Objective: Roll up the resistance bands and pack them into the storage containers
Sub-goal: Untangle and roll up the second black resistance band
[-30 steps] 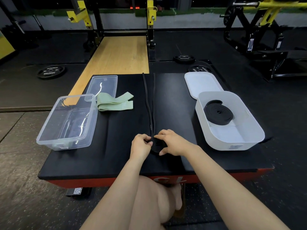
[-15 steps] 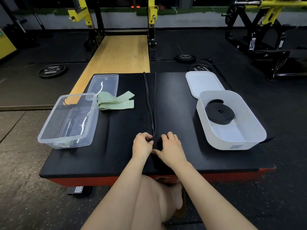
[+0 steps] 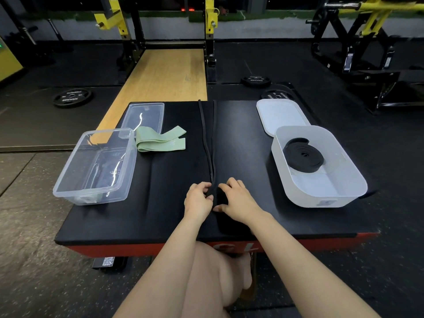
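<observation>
A long black resistance band (image 3: 208,138) lies stretched down the middle of the black padded table (image 3: 160,203), its near end wound into a small roll (image 3: 219,196). My left hand (image 3: 198,199) pinches the roll from the left and my right hand (image 3: 237,199) curls round it from the right. A coiled black band (image 3: 302,156) lies in the white container (image 3: 321,198) at the right. A folded green band (image 3: 160,141) lies left of centre, next to a clear plastic container (image 3: 68,180).
A clear lid (image 3: 146,113) lies behind the green band and a white lid (image 3: 282,115) behind the white container. Weight plates (image 3: 72,96) lie on the gym floor, with a wooden platform and yellow racks beyond. My knees are below the table's front edge.
Both hands have kept turning the roll at the band's near end; the right hand's fingers have shifted around it. The roll stays at about the same spot.
</observation>
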### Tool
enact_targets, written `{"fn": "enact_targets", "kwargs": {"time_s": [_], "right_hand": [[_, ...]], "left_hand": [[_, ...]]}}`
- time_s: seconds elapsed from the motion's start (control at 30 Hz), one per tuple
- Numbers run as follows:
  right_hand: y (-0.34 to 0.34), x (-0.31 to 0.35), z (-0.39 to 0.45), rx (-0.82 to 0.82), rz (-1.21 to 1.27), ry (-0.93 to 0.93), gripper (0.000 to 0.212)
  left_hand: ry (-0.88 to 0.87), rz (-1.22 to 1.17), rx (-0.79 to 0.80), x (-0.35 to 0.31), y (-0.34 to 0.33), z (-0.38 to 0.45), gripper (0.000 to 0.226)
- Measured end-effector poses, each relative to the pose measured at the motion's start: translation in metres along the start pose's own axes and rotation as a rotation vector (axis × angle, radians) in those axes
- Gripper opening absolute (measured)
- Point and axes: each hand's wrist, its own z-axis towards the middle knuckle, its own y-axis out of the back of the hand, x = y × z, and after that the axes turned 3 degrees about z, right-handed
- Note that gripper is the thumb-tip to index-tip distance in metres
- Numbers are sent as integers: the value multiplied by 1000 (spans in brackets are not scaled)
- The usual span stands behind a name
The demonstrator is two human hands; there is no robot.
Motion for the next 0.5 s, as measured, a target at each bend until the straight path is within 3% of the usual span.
{"fn": "enact_targets", "kwargs": {"time_s": [0.23, 0.5], "right_hand": [[11, -6, 8, 119, -26, 61, 74], [19, -11, 15, 194, -40, 124, 75]], "left_hand": [[26, -41, -57, 3, 1, 3, 14], [47, -68, -72, 5, 1, 6, 8]]}}
